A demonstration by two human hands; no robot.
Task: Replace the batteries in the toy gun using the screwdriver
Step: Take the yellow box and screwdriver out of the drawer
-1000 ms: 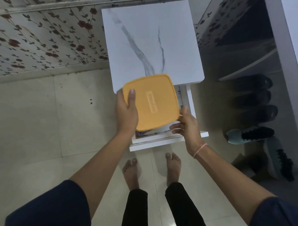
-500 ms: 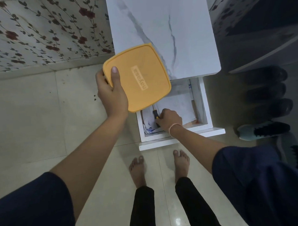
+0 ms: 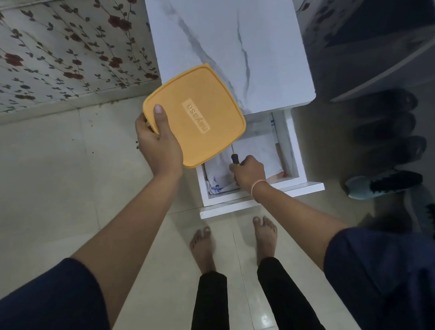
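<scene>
My left hand (image 3: 158, 147) grips an orange square lidded container (image 3: 196, 116) by its left edge, thumb on top, holding it over the left part of the open drawer (image 3: 291, 147). Inside the drawer my right hand (image 3: 248, 172) is curled round the dark handle of a screwdriver (image 3: 234, 158), whose thin shaft points away from me under the container. The toy gun and the batteries are not in view.
The drawer belongs to a small white marble-look cabinet (image 3: 232, 48) and holds white papers (image 3: 258, 151). Several shoes (image 3: 384, 183) line the floor to the right. Floral wall (image 3: 59, 52) stands at left. My bare feet (image 3: 234, 240) are on tiled floor just before the drawer front.
One second ago both hands held the container. My right hand let go, dropped into the drawer and took hold of the screwdriver; my left hand moved the container left and up.
</scene>
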